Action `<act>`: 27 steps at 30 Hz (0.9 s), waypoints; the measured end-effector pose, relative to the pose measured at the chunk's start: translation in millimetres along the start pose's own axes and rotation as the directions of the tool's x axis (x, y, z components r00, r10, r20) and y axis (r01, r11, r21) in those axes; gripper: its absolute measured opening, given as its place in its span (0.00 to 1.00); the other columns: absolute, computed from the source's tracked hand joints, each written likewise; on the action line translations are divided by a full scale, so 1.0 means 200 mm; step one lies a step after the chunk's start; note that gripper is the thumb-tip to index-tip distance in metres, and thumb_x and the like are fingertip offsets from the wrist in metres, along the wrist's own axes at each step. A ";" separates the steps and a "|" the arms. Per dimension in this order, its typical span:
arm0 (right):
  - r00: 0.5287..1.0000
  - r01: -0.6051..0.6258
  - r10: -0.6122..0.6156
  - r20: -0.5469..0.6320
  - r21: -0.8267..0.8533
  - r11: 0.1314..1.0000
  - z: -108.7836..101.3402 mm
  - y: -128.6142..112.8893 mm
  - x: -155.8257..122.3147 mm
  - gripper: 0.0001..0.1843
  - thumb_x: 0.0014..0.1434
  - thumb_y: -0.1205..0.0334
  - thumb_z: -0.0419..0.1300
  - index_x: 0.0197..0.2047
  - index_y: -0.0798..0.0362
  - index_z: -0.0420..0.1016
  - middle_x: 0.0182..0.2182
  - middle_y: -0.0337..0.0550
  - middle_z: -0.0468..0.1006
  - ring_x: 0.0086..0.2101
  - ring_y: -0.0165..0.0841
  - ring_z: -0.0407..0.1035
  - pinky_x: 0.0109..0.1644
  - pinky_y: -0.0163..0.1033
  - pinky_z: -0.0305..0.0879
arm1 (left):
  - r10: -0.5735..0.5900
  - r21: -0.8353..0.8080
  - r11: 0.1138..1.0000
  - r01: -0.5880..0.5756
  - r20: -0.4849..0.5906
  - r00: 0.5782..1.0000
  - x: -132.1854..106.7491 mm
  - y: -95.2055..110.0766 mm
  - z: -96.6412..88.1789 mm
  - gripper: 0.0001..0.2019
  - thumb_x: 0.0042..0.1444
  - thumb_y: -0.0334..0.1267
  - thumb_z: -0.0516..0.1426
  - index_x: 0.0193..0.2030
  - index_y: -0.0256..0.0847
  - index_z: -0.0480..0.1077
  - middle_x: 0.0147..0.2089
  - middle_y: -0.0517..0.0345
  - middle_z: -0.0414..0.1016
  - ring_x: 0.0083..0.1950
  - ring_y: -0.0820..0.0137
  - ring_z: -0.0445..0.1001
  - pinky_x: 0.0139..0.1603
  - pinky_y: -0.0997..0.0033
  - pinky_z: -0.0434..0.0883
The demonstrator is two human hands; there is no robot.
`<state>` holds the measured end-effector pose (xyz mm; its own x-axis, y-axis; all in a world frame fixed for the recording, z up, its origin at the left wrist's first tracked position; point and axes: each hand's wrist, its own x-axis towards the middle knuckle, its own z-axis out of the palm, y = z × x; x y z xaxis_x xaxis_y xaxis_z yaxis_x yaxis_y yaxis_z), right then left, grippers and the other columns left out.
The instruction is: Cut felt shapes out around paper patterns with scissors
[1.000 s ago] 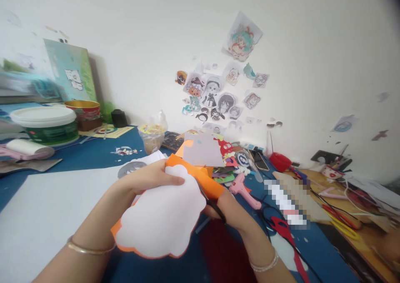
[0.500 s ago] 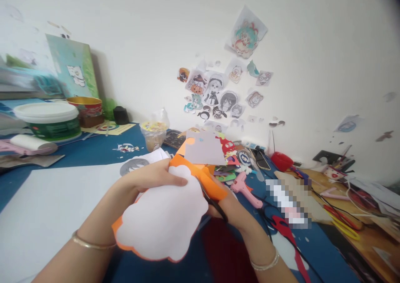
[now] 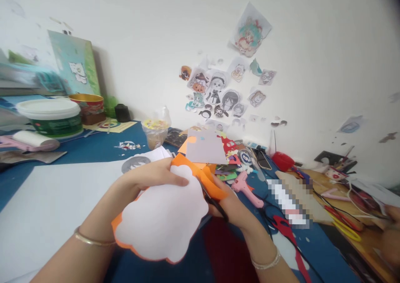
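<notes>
My left hand (image 3: 162, 175) pinches a white cloud-shaped paper (image 3: 162, 220) lying over orange paper (image 3: 184, 160), its thumb flat on the white face. Orange shows as a border along the lower left and at the top. Black-handled scissors (image 3: 218, 208) are gripped in my right hand (image 3: 231, 208), their blades at the right edge of the white shape. A strip of the orange paper curls over the right hand's fingers and hides part of them. Both hands are above the blue tabletop.
A pink glue gun (image 3: 246, 189) lies right of my hands, with cables near it. Behind are paper scraps (image 3: 229, 145) and a lidded plastic cup (image 3: 155, 133). A large white sheet (image 3: 62, 208) covers the left side; a white-lidded tub (image 3: 50, 116) stands farther back. Another person's blurred hand (image 3: 392, 233) is at far right.
The view has shifted slightly. My hands, the paper and the scissors keep nearly the same position. Another person's hand has come in at the right edge.
</notes>
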<state>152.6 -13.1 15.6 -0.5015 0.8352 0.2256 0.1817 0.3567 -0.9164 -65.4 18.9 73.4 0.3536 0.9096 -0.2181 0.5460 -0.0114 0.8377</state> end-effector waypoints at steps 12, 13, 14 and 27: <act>0.997 -0.049 0.053 0.063 -0.050 0.998 -0.03 0.00 -0.01 0.38 0.49 0.53 0.65 0.61 0.45 0.56 0.54 0.42 0.69 0.51 0.43 0.64 0.52 0.47 0.65 | 0.132 -0.118 0.988 -0.104 0.267 0.954 0.06 -0.07 -0.01 0.20 0.43 0.48 0.62 0.44 0.49 0.70 0.43 0.58 0.78 0.40 0.61 0.78 0.29 0.73 0.75; 0.996 -0.053 0.057 0.064 -0.057 0.997 -0.04 0.01 -0.01 0.39 0.49 0.52 0.65 0.62 0.45 0.55 0.54 0.43 0.68 0.51 0.44 0.64 0.53 0.47 0.64 | 0.141 -0.127 0.986 -0.110 0.272 0.952 0.06 -0.07 -0.01 0.20 0.43 0.48 0.62 0.44 0.49 0.70 0.43 0.58 0.78 0.40 0.61 0.78 0.29 0.73 0.75; 0.996 -0.059 0.063 0.067 -0.065 0.996 -0.04 0.01 -0.01 0.41 0.49 0.52 0.66 0.62 0.45 0.54 0.55 0.43 0.67 0.51 0.44 0.64 0.53 0.48 0.64 | 0.143 -0.129 0.985 -0.112 0.273 0.951 0.06 -0.07 -0.01 0.20 0.43 0.48 0.62 0.44 0.49 0.71 0.42 0.58 0.78 0.40 0.61 0.78 0.29 0.73 0.74; 0.994 -0.035 0.039 0.106 -0.038 0.999 -0.02 0.04 0.00 0.46 0.49 0.51 0.65 0.65 0.42 0.45 0.58 0.43 0.64 0.55 0.42 0.60 0.57 0.47 0.59 | -0.067 0.082 0.995 0.057 0.129 0.989 0.06 -0.06 0.00 0.26 0.37 0.53 0.63 0.43 0.46 0.65 0.44 0.52 0.77 0.43 0.56 0.77 0.33 0.69 0.74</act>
<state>158.3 -8.6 9.8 -0.5814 0.7990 0.1536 0.2307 0.3429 -0.9106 -68.0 30.4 60.3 0.4114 0.8471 -0.3365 0.6254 0.0062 0.7803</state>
